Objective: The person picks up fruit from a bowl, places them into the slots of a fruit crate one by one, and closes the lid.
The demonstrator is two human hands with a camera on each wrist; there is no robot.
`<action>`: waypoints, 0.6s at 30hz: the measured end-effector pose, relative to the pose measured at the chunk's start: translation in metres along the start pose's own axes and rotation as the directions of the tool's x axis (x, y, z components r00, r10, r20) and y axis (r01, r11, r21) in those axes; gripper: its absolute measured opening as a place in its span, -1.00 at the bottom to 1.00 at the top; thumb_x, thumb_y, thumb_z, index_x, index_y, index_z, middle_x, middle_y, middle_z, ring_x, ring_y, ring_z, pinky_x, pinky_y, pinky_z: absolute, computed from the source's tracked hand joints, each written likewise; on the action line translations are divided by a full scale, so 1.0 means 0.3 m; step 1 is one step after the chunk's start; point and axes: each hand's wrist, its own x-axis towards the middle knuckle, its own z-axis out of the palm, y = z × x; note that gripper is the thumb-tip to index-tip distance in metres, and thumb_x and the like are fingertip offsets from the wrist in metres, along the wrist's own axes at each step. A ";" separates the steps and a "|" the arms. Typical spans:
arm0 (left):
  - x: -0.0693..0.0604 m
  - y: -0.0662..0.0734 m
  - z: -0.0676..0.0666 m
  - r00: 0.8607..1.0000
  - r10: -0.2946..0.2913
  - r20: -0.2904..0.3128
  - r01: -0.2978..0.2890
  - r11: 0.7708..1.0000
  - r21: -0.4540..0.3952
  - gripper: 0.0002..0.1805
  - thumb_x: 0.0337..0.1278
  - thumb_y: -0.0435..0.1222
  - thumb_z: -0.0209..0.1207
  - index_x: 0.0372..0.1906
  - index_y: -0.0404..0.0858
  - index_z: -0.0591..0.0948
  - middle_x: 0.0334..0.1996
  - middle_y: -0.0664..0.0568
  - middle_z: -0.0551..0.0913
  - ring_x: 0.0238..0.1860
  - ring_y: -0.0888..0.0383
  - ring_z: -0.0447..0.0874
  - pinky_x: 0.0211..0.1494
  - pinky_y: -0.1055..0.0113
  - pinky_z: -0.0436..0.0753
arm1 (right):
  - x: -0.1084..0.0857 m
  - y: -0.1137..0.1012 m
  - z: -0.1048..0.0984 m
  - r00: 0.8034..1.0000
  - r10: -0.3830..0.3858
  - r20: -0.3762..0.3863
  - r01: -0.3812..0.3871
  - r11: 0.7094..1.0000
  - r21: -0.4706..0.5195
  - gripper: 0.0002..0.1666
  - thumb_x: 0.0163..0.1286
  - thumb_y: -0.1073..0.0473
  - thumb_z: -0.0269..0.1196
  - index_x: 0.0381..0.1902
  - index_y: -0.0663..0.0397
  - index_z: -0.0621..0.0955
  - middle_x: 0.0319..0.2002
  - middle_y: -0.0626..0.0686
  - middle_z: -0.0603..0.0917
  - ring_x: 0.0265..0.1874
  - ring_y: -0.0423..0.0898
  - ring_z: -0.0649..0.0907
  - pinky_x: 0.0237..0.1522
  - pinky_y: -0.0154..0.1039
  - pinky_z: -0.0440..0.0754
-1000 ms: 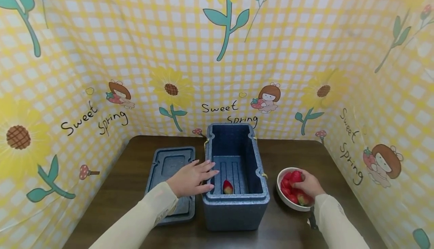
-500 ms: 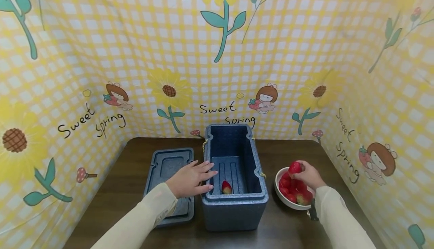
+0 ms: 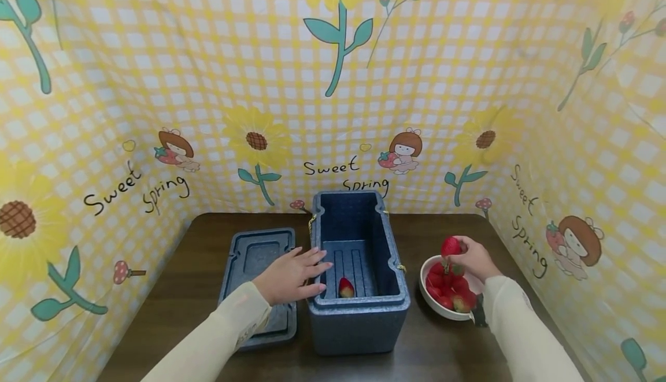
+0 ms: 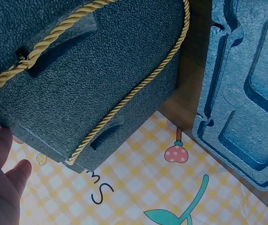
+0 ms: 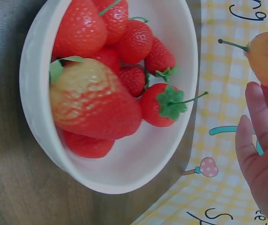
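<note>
My left hand (image 3: pixel 288 277) lies with its fingers spread over the left rim of a dark blue foam box (image 3: pixel 359 331). In the left wrist view, the fingers (image 4: pixel 19 176) show beside the box's textured side. One strawberry (image 3: pixel 346 288) lies inside on the box floor. My right hand (image 3: pixel 476 259) pinches another strawberry (image 3: pixel 450 246) above a white bowl (image 3: pixel 430 307). The right wrist view shows this held strawberry (image 5: pixel 265 58) with a pale orange end and a green stem, apart from the bowl. Several red strawberries (image 5: pixel 94 101) of mixed sizes fill part of the bowl.
Left of the box lies its flat blue lid (image 3: pixel 250 260), partly under my left forearm. Yellow twisted rope (image 4: pixel 124 101) runs along the box's side. A checked, flower-printed cloth (image 3: pixel 333 139) walls the dark wooden table (image 3: pixel 182 295) at the back and sides.
My right hand has lifted a strawberry up out of the bowl, and it now hangs clear of the others. The left hand stays on the box rim. The head view has shifted slightly.
</note>
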 end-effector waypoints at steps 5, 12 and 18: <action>-0.002 0.000 -0.002 1.000 0.000 0.000 0.000 1.000 -0.008 -0.41 0.37 0.06 -0.08 0.33 -0.19 0.43 0.37 -0.13 0.31 0.41 -0.05 0.18 0.38 -0.13 0.14 | 0.006 -0.029 -0.014 1.000 -0.012 -0.004 0.012 1.000 -0.006 -0.26 0.20 0.13 0.36 0.20 0.47 0.36 0.01 0.45 0.54 -0.02 0.29 0.53 0.02 0.14 0.54; -0.005 0.002 -0.002 1.000 -0.003 0.003 0.003 1.000 -0.012 -0.40 0.37 0.06 -0.08 0.34 -0.20 0.43 0.37 -0.13 0.31 0.41 -0.06 0.19 0.38 -0.13 0.15 | 0.034 -0.065 -0.028 0.997 -0.068 -0.043 0.070 0.997 0.032 -0.31 0.21 0.18 0.33 0.19 0.48 0.38 -0.03 0.43 0.58 -0.06 0.23 0.58 0.01 0.05 0.57; -0.003 0.004 -0.009 1.000 -0.008 0.010 0.008 1.000 -0.015 -0.40 0.38 0.06 -0.08 0.34 -0.19 0.43 0.38 -0.12 0.30 0.42 -0.05 0.17 0.39 -0.11 0.13 | 0.057 -0.101 -0.046 0.993 -0.098 -0.071 0.103 0.992 0.068 -0.34 0.21 0.22 0.32 0.17 0.51 0.39 -0.09 0.41 0.62 -0.11 0.17 0.61 -0.10 -0.12 0.59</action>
